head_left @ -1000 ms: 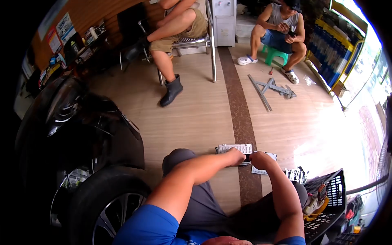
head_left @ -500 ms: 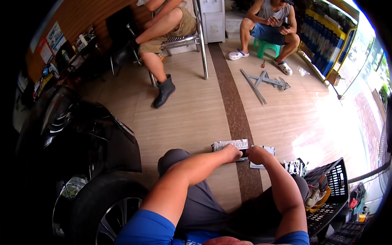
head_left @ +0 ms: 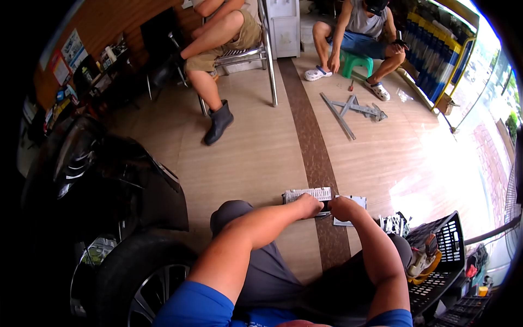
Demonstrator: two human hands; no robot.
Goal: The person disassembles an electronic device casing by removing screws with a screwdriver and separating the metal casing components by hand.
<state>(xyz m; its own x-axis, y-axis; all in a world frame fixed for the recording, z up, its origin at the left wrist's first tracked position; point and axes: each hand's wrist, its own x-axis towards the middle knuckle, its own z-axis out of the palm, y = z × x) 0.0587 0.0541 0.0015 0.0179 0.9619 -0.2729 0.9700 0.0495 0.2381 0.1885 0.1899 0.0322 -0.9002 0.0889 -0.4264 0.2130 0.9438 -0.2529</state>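
My left hand is closed at the near edge of a silver slotted metal unit on the floor. Close beside it on the right, my right hand is closed too, over a flat light panel. A small dark piece shows between the two hands. Whatever the fingers hold is too small and hidden to make out.
A black crate with tools stands at the right, near loose metal parts. A car wheel is at the left. Ahead are a metal bracket, a person on a chair and another on a green stool.
The view has shifted slightly since the first frame. My hands remain at the metal unit. The person on the stool has lowered one hand toward the floor and moved the other outward.
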